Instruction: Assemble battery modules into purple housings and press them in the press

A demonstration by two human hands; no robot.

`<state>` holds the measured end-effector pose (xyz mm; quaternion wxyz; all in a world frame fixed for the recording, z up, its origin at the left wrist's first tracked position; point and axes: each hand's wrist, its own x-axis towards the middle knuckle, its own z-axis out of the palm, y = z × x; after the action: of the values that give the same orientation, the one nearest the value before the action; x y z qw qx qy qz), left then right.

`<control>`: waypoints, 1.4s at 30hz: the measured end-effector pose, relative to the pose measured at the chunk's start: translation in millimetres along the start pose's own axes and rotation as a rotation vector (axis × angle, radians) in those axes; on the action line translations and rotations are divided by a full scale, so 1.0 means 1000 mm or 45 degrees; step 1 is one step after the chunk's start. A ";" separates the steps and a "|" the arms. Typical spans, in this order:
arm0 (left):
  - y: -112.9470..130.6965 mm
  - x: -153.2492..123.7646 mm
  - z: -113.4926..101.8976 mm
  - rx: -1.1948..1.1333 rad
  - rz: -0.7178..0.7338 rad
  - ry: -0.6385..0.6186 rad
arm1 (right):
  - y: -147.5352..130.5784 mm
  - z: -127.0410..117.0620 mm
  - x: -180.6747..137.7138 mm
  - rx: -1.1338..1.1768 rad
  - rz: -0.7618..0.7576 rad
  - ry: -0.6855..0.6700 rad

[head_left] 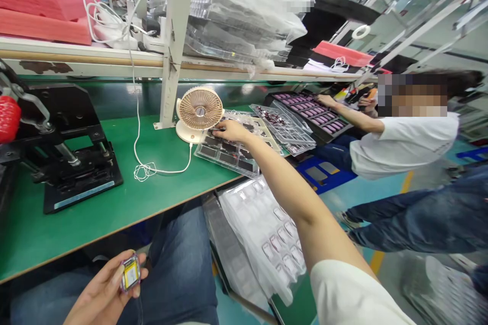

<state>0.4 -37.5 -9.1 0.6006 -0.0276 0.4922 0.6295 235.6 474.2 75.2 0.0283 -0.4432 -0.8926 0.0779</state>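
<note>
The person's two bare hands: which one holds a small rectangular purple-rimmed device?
The left hand, above the lap, grips that device; the right hand is over a clear plastic tray.

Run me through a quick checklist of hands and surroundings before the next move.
1. Left hand grips the small rectangular device with a yellow-and-white inside: ok, held between thumb and fingers.
2. Right hand is at the clear plastic compartment tray: ok, fingers over its far left part.
3. Right fingers hold a part: cannot tell, the fingertips are too small and partly hidden.
4. Right hand has ample room from the round cream desk fan: not ok, fingertips are right beside it.
5. Thin white cable is clear of both hands: ok.
6. Co-worker's bare hand is apart from the right hand: ok.
</note>
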 end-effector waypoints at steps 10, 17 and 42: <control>-0.009 0.018 -0.009 -0.010 0.019 0.021 | -0.005 -0.005 -0.015 0.108 -0.123 0.073; 0.006 0.006 0.011 -0.076 0.096 -0.024 | -0.015 -0.014 -0.064 0.173 0.003 0.355; 0.024 -0.015 0.018 -0.192 0.851 0.064 | -0.330 0.127 -0.244 2.330 0.179 -0.636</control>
<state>-3.7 -32.0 23.8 0.3451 0.0751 0.4408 0.8252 108.8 69.7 9.1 0.1679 -0.2721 -0.4368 0.8408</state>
